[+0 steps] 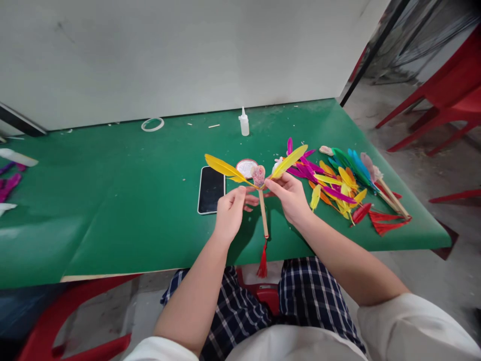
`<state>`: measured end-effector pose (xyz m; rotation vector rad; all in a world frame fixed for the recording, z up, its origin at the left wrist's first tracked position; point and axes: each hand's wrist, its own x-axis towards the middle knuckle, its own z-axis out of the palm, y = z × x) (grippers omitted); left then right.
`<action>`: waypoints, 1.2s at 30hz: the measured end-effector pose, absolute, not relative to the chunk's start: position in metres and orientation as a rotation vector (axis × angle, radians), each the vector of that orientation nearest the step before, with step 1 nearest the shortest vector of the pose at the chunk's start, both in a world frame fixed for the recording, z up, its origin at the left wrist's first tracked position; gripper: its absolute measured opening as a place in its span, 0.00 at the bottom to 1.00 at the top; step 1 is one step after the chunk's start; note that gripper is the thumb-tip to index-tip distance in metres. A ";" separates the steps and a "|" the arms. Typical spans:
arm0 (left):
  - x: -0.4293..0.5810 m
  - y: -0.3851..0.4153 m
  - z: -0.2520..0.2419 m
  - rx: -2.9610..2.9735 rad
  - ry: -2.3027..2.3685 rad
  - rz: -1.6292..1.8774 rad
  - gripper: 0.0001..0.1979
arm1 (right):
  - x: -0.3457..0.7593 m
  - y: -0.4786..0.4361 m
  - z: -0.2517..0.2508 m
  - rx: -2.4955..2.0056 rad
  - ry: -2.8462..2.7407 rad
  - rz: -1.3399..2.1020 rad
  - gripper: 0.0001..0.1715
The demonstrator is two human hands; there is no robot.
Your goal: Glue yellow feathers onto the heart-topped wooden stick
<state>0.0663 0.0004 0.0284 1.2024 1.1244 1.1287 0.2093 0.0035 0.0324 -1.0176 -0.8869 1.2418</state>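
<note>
Both hands meet around a small feather fan whose wooden stick [263, 214] hangs down with a red tassel [262, 263]. At its top is a pinkish heart-shaped piece [258, 175]. My left hand [231, 208] is closed, thumb and fingers pinching the quill end of a yellow feather [222, 166] that slants out left. My right hand [289, 197] pinches the base of a second yellow feather [291, 161], which slants up right beside the heart piece. Exactly where the quills meet the stick is partly covered by the fingers.
A phone [211, 190] lies left of the fan; a white glue bottle [244, 123] stands behind. A tape roll [153, 124] lies near the wall. Loose coloured feathers [338, 188] and finished-looking fans with sticks [391, 195] are heaped right. A round white disc [247, 168] is behind the fan.
</note>
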 end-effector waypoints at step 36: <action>0.085 -0.007 0.026 1.049 1.029 1.361 0.10 | 0.207 0.000 0.028 -1.074 -1.080 1.170 0.10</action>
